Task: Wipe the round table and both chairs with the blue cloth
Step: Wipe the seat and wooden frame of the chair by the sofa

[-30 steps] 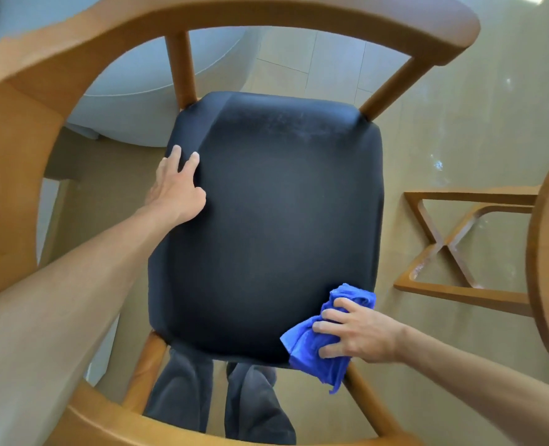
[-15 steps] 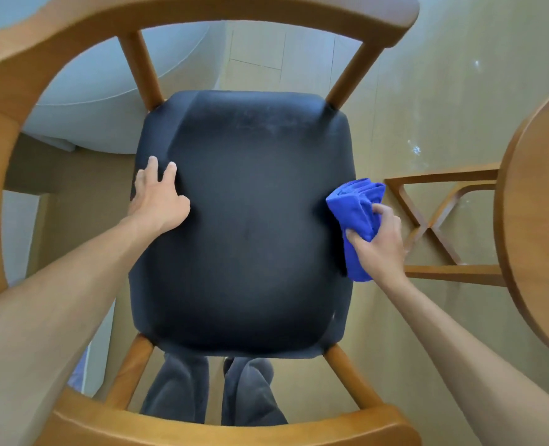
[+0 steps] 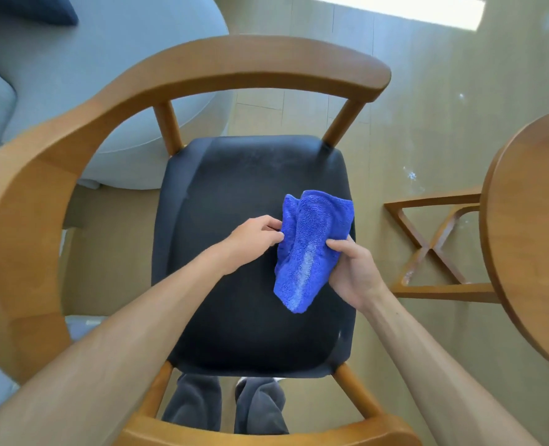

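Below me stands a wooden chair (image 3: 202,69) with a curved armrest rail and a black padded seat (image 3: 234,194). Above the seat's right half hangs the blue cloth (image 3: 311,246), loosely bunched, with a pale dusty streak down its middle. My right hand (image 3: 353,272) grips its right edge from below. The fingers of my left hand (image 3: 253,239) pinch its left edge. The round wooden table (image 3: 534,239) fills the right edge of the view, cut off by the frame.
The table's crossed wooden base (image 3: 434,249) rests on the glossy beige floor to the right of the chair. A grey sofa (image 3: 89,69) sits behind the chair at upper left. My trouser legs (image 3: 224,403) show under the seat's front edge.
My left hand left the seat's left edge and took hold of the cloth. My right hand lifted the cloth from the seat's right side to above the seat. The view tilted up.
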